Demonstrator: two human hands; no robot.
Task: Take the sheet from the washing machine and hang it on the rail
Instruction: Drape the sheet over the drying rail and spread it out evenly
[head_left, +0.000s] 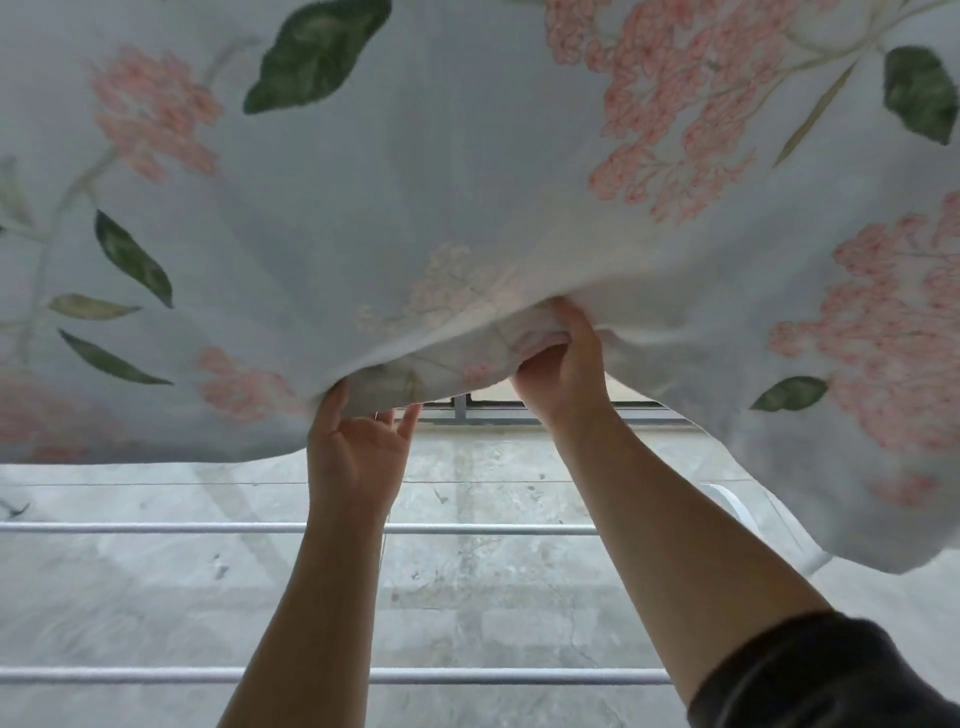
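The white fabric sheet printed with pink flowers and green leaves is held up high, filling the upper view above two white metal rails. The right hand clenches its fingers round a bunched fold of the lower edge. Just beside it, the left hand pinches the same edge between thumb and fingers. A dark sleeve covers the right upper arm. Grey stone floor lies beneath.

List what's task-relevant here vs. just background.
Job:
floral sheet
right hand, gripping a bunched fold
left hand, holding the sheet's edge
white rack rails

Background:
concrete surface
dark metal frame
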